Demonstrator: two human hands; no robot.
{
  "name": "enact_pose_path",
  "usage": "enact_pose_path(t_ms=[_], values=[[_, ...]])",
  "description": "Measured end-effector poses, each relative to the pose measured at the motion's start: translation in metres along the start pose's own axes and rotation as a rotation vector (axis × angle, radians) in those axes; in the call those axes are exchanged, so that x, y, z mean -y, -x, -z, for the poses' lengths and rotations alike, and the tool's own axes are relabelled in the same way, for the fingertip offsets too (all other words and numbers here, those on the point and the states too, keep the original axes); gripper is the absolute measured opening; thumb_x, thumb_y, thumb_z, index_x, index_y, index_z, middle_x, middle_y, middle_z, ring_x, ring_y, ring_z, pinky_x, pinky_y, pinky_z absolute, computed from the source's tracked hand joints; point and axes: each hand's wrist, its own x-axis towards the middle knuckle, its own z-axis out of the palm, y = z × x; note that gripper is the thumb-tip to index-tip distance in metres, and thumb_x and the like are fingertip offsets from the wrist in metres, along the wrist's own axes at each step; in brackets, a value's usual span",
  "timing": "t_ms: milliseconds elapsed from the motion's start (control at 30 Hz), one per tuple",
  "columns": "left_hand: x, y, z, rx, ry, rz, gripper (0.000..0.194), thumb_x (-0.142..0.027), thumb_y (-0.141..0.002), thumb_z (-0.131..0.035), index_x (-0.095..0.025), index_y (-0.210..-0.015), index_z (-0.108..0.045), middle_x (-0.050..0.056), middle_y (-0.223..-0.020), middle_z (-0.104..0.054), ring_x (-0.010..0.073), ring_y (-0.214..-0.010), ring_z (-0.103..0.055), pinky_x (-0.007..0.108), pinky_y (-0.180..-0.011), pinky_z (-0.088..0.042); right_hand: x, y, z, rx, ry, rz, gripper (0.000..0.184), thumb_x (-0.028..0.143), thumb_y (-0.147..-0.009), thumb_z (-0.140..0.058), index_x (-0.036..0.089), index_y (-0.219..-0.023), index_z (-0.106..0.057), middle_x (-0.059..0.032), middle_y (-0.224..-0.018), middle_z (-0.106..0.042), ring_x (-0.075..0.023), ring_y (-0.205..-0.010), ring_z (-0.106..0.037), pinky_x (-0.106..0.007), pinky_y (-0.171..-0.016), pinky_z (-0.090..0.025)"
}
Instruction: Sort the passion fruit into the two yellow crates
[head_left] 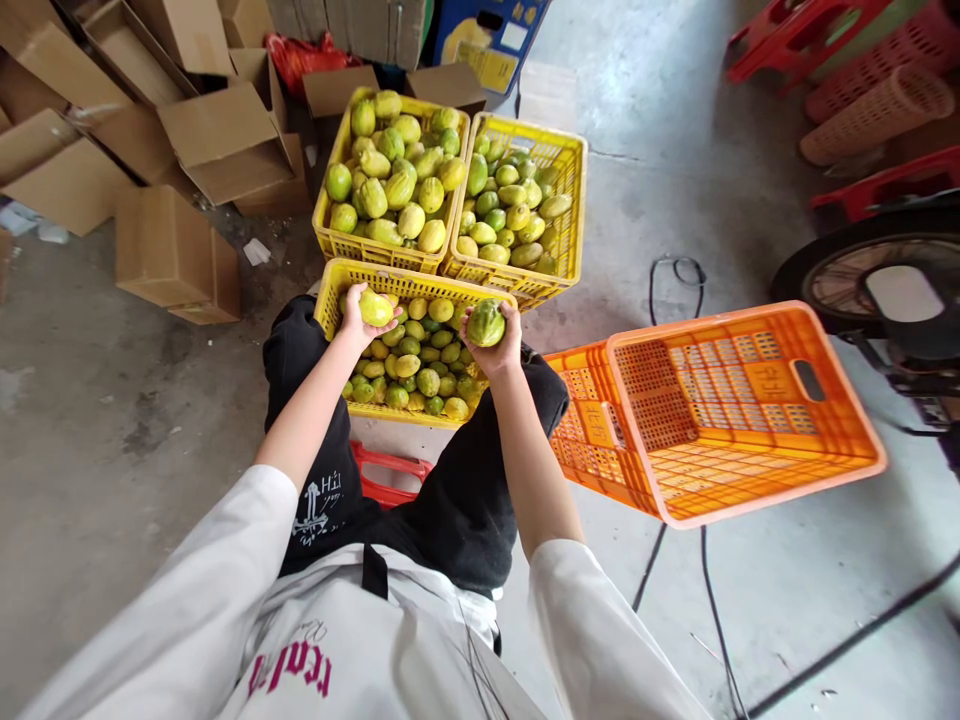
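Observation:
My left hand is closed round a yellow oval fruit with a faintly ribbed skin. In my right hand is a rounder, dark green, streaked fruit, its exact kind unclear. Both hands are raised over the near side of a yellow plastic crate between my knees. Inside that crate lie many smaller yellow and green fruits. Two more yellow crates stand beyond it. The left one is heaped with large yellow-green fruits, while the right one holds fruits lower down.
An orange plastic crate lies on its side to my right. Cables run over the floor by a wheel. Cardboard boxes pile up at left. A red stool shows between my legs.

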Motion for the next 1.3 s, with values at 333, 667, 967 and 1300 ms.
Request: enact_pose_path(t_ms=[333,667,967,1300], values=[[0.0055,-0.003,-0.0042,-0.017,-0.129,0.02,0.035,-0.044,-0.077,-0.083,-0.02,-0.086,-0.059,0.001,-0.068,-0.064,0.0175,-0.059,-0.07,0.019,-0.045,-0.046,0.0015,-0.0004,0.0047,0.067,-0.047,0.04,0.022,0.036,-0.083,-0.061,0.024,-0.102,-0.063,-0.003,-0.092,-0.074,-0.0266,-0.098,-0.073,-0.048,-0.087,-0.063],[0.0039,-0.001,-0.0003,0.047,-0.112,0.026,0.024,-0.039,-0.08,-0.074,-0.02,-0.078,-0.06,0.0,-0.068,-0.067,0.0156,-0.063,-0.069,0.031,-0.069,-0.062,0.0022,-0.0012,0.0005,-0.001,-0.023,0.062,0.027,0.049,-0.088,-0.062,0.024,-0.098,-0.064,-0.0023,-0.086,-0.073,-0.0208,-0.086,-0.074,-0.035,-0.074,-0.066],[0.0042,-0.0079,0.0024,0.089,-0.081,0.032,0.025,-0.036,-0.083,-0.059,-0.019,-0.065,-0.057,0.002,-0.056,-0.062,0.0167,-0.051,-0.063,0.026,-0.048,-0.052,0.0023,0.0023,-0.0006,0.04,-0.044,0.046,0.022,0.044,-0.087,-0.065,0.024,-0.096,-0.06,-0.004,-0.092,-0.074,-0.0227,-0.095,-0.075,-0.042,-0.083,-0.066],[0.0014,-0.0006,-0.0019,-0.046,0.019,0.042,0.036,-0.057,-0.084,-0.067,-0.022,-0.082,-0.062,0.002,-0.067,-0.062,0.019,-0.065,-0.067,0.026,-0.053,-0.056,0.0024,0.0008,0.0005,0.091,0.001,0.084,0.018,0.03,-0.081,-0.06,0.026,-0.098,-0.063,-0.0008,-0.093,-0.074,-0.0231,-0.099,-0.074,-0.042,-0.087,-0.065]])
